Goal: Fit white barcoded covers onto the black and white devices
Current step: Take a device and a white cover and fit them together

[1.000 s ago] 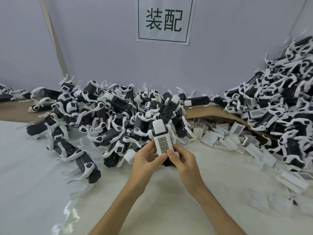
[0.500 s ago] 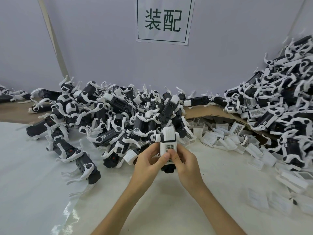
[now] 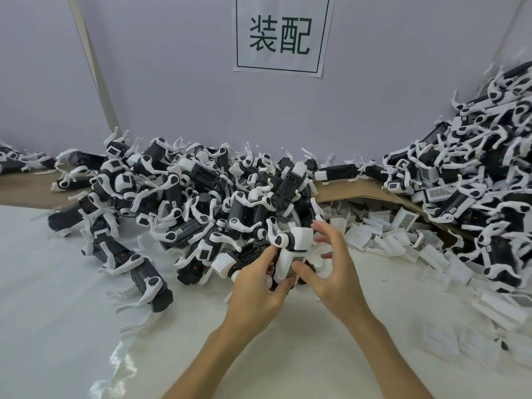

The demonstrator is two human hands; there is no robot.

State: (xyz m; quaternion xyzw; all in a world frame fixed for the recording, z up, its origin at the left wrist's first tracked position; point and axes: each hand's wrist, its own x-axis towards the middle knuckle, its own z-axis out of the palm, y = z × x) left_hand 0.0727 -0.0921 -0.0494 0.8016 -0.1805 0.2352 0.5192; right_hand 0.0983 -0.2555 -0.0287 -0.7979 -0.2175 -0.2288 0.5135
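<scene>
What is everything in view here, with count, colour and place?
Sign: one, white with dark characters, on the wall.
Left pile: many devices, black and white, centre-left.
Right pile: many devices, black and white, far right.
Loose covers: many, white, between the piles and along the right.
Cardboard: brown, under the piles.
Sheet: one, white, foreground.
Held device: one, black and white, centre, white cover on it.
Left hand: grips the held device.
Right hand: thumb on the cover, fingers spread.
</scene>
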